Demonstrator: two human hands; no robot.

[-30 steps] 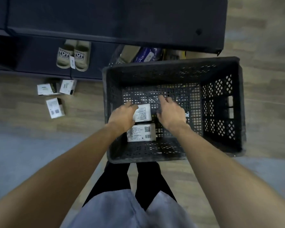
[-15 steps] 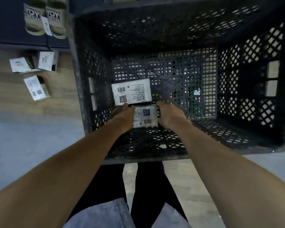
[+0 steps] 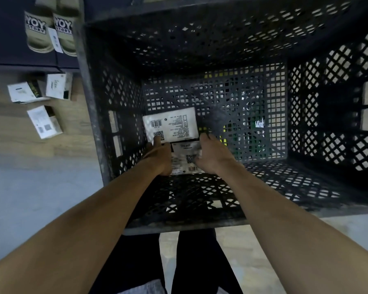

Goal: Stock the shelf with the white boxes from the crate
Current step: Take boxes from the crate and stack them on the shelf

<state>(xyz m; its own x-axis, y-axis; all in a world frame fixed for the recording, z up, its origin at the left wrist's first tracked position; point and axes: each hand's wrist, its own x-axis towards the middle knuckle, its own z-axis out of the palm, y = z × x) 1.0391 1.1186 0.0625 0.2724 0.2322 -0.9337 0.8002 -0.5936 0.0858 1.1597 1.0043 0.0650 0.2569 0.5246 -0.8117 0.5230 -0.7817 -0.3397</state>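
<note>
Two white cardboard boxes lie in the black plastic mesh crate, mid-frame. Left hand and right hand curl fingers round the nearer box. Three white boxes wait on the wooden floor, upper left. I see none on the dark shelf.

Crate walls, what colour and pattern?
The crate is black with diamond-lattice holes, seen in head view.

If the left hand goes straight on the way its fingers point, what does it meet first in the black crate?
Probably the farther white cardboard box, lying flat in the black plastic mesh crate. The left hand seems to touch its near edge; depth is unclear.
</note>
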